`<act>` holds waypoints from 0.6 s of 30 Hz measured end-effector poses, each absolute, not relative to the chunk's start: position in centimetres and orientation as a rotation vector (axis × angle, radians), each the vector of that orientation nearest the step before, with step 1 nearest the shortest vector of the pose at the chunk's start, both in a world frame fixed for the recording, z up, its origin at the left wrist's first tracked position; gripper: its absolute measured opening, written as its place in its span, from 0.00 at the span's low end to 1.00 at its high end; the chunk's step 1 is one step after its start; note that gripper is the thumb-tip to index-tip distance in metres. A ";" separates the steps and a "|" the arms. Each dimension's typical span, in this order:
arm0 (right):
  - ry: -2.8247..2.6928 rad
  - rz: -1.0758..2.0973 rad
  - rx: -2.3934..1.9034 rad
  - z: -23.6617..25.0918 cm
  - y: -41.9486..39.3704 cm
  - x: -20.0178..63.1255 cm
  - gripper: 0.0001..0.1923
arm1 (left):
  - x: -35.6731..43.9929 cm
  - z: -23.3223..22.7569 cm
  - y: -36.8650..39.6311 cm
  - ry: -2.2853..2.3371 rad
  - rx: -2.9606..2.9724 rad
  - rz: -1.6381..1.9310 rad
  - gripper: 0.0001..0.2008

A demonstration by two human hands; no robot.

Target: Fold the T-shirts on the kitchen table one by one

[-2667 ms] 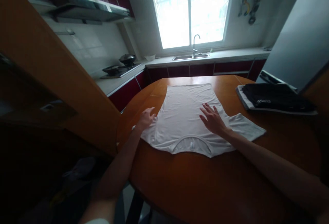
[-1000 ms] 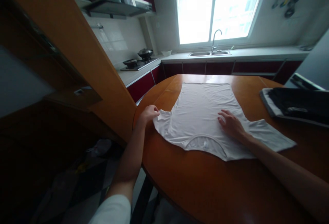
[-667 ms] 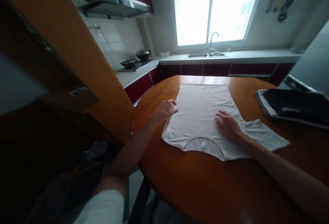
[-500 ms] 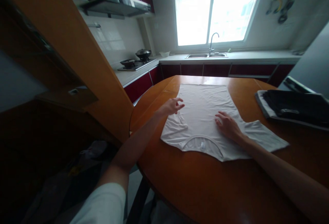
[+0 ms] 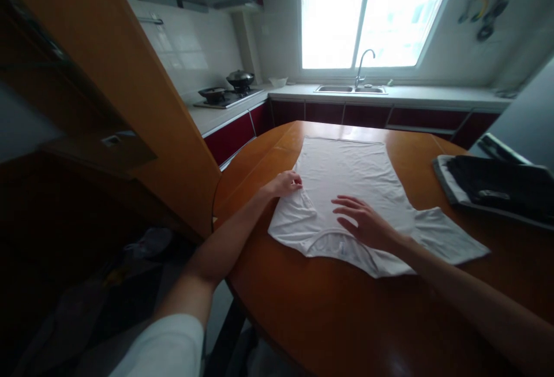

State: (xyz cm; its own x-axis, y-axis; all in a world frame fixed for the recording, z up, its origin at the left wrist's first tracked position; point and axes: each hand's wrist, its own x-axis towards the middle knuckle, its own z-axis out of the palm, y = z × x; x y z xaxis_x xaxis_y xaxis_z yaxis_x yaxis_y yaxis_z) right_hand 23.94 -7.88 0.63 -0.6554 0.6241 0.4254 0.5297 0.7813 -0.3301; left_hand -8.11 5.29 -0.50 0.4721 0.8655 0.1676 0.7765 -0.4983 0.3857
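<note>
A white T-shirt (image 5: 341, 175) lies spread on the wooden table (image 5: 311, 302), its neckline toward me. The sleeve on the left is tucked in over the body, while the one on the right sticks out flat. At the shirt's left edge, by the folded sleeve, my left hand (image 5: 287, 183) has its fingers pinched on the fabric. My right hand (image 5: 366, 222) is above the shirt near the neckline, fingers spread and holding nothing. Part of the neckline and right shoulder is hidden beneath my right hand and forearm.
Folded dark and grey clothes (image 5: 497, 189) lie in a stack at the table's right. Beyond the table runs a counter with a sink (image 5: 350, 89) and a stove carrying a lidded pan (image 5: 240, 78). A wooden panel (image 5: 168, 105) rises close on the left.
My left hand has moved slightly left and down, its fingers closing at the shirt's edge. My right hand has shifted left across the shirt, toward the neckline. The view has tilted slightly.
</note>
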 end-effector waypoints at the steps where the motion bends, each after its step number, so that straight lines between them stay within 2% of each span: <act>1: -2.514 0.244 -0.800 0.9 -8.1 22.9 0.14 | -7.8 -0.9 5.4 1.421 2.472 0.490 0.08; 6: -2.724 0.228 -0.562 0.4 -7.5 19.3 0.14 | -7.6 -1.7 5.6 1.451 2.475 0.486 0.08; 13: -2.665 0.150 -0.555 -1.0 -7.2 18.8 0.19 | -8.2 -1.4 5.8 1.429 2.499 0.431 0.09; 18: -2.618 0.100 -0.532 -0.5 -7.3 18.8 0.18 | -8.0 -1.3 5.9 1.411 2.568 0.406 0.12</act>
